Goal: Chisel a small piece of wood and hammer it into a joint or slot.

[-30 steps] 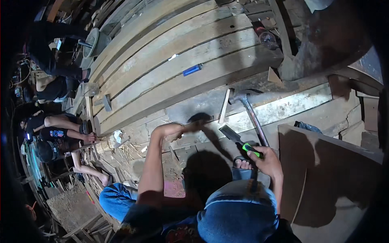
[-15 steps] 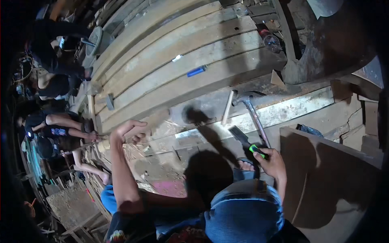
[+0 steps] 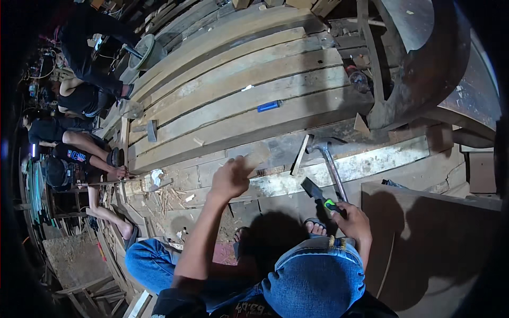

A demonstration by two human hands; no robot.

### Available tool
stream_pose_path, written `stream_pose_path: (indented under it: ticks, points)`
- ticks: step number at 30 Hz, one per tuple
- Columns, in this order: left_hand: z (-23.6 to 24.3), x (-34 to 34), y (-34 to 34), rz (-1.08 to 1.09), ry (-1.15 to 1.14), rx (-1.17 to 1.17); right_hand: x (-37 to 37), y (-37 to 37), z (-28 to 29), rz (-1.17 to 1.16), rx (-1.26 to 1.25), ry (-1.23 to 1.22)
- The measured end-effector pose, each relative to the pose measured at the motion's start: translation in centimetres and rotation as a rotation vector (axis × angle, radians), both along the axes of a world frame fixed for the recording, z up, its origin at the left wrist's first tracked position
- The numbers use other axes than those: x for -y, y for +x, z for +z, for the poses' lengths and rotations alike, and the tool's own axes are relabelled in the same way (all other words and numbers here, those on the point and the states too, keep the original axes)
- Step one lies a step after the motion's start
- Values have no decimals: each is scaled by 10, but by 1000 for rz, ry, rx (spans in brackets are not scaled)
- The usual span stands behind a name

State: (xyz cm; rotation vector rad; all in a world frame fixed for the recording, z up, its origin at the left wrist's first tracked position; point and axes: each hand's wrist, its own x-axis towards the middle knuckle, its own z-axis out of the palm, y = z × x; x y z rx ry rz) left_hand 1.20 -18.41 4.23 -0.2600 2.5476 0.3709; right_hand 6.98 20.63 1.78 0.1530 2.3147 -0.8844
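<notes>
- your right hand (image 3: 354,220) is closed around the green and black handle of a flat-bladed chisel (image 3: 315,191); the blade points forward and to your left, by the near edge of a whitish board (image 3: 379,153), and you cannot tell here whether it touches.
- your left hand (image 3: 230,180) is curled up with a pale brown piece (image 3: 259,157) at its fingers, apparently gripped; the piece is blurred, so its exact shape cannot be told.
- your two hands are well apart, the left one reaching further forward than the right.
- just beyond the chisel, a hammer (image 3: 333,168) lies slantwise across the whitish board, its handle end near your right hand.
- a thin wooden stick (image 3: 300,155) sits tilted just beside the hammer's head.
- to your right is a broad brown panel (image 3: 424,212), with your shadow falling on it.
- left of the whitish board, wood shavings (image 3: 167,200) are scattered over the ground.
- beyond your left hand runs a stack of long planks (image 3: 228,100), with a blue lighter (image 3: 269,106) and a small white scrap (image 3: 247,87) lying on top.
- at the far left, a co-worker in a dark cap (image 3: 59,172) sits bent forward with bare forearms reaching toward the planks' near end.
</notes>
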Motion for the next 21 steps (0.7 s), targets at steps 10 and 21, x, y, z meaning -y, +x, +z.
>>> stream_pose_path:
  ticks: [10,21]
  points:
    - [-46,-15,9,257,173,-663,24,-17,24,-102,-171,-131]
    - [-30,-21,-48,744,1021,-663,26,-25,20,-423,-253,-512]
